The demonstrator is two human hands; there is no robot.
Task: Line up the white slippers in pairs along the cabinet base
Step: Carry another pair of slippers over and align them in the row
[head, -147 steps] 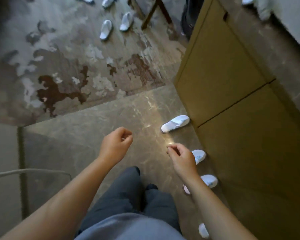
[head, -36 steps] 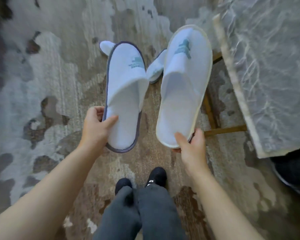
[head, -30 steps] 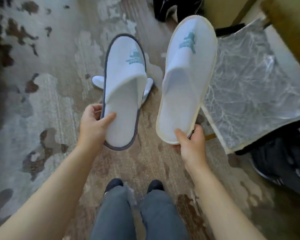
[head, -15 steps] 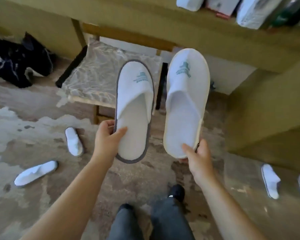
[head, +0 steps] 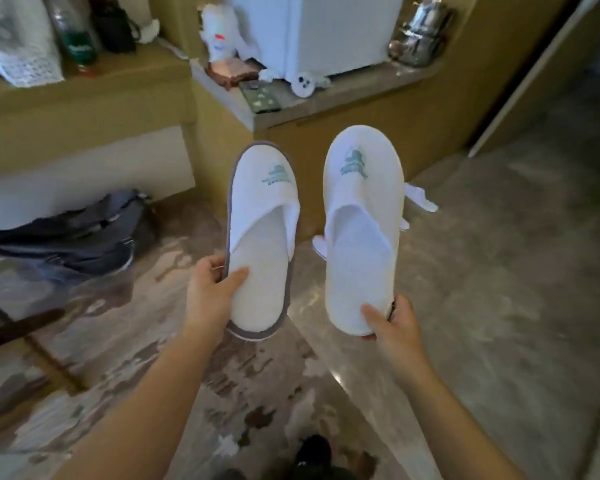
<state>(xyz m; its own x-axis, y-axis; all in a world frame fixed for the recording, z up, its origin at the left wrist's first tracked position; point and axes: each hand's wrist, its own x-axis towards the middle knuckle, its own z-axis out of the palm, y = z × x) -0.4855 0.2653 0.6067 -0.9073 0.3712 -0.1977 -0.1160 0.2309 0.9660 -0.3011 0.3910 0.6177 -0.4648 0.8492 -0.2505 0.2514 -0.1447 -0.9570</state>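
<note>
Brown cabinets (head: 361,133) stand at the back of the room, with a grey stone floor (head: 499,306) to the right and a patchy worn floor to the left. On top of the cabinets sit a white box (head: 340,32), a shiny bag (head: 420,32) and a green bottle (head: 73,36). A dark bag (head: 73,237) lies on the floor by the wall.

The person holds up two white slippers, toes pointing away. The left hand (head: 210,296) grips the heel of the grey-edged slipper (head: 262,237), thumb on top and fingers curled under. The right hand (head: 392,323) grips the heel of the cream-edged slipper (head: 361,230) the same way. The two slippers are side by side in the air, not touching. Each has a green mark on the toe.

More white slippers (head: 421,199) lie on the floor near the cabinet base, partly hidden behind the raised ones. A black shoe (head: 312,452) shows at the bottom.
</note>
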